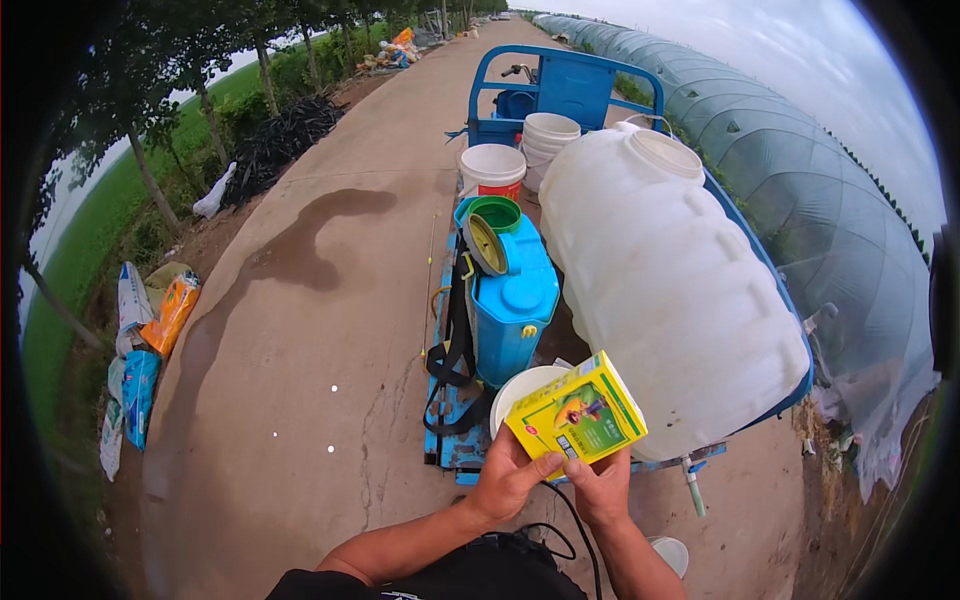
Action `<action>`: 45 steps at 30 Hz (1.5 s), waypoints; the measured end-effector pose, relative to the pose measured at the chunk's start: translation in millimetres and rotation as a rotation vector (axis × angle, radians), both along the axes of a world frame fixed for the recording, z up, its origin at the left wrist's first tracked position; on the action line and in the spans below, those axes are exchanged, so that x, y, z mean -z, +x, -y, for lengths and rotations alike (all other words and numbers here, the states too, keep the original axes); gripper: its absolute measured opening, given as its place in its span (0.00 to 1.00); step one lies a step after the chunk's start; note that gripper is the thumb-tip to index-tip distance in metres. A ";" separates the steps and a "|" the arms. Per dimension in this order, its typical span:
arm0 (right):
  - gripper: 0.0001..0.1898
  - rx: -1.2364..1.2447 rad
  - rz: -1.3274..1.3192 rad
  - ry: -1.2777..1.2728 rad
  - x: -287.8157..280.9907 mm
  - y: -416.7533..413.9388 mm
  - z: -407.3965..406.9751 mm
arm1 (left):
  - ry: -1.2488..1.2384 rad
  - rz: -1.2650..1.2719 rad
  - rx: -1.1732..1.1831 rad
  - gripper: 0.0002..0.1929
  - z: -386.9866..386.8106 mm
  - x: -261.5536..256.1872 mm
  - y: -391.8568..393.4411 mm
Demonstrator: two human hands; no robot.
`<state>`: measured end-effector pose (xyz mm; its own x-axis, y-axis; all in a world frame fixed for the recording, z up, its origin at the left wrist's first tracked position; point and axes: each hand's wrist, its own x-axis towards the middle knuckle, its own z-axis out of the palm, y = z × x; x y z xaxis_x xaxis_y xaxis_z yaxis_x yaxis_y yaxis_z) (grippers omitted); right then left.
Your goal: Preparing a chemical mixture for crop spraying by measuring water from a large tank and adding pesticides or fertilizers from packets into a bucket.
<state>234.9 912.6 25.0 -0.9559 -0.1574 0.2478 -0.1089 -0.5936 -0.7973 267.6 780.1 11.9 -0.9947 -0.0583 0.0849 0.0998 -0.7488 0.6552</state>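
Note:
Both of my hands hold a yellow and green cardboard box [577,412] that bears writing and a picture. My left hand [510,476] grips its lower left corner, and my right hand [600,484] its lower edge, thumbs on the front face. Behind the box, partly hidden, is a white plastic bucket [506,401] at the rear of the cart. Just beyond stands a blue backpack sprayer [506,330] with a black strap; its round lid [486,244] is tipped beside the green filler opening [496,213].
A large white plastic tank [667,300] with a drain valve [693,484] fills the right of the blue cart [466,450]. White buckets [493,166] stand farther forward. Plastic sacks [172,311] lie at the left roadside; a plastic-film greenhouse [810,165] runs along the right.

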 end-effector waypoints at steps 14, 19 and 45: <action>0.40 0.137 0.190 0.125 10.5 5.4 -84.3 | -0.388 0.052 0.111 0.23 -41.1 13.1 14.9; 0.32 0.113 0.351 0.162 41.7 11.3 -96.6 | -0.478 0.120 0.112 0.20 -40.6 29.8 11.7; 0.31 0.227 0.792 0.128 80.7 -43.9 -5.5 | -0.158 0.389 0.465 0.18 56.9 104.0 -87.1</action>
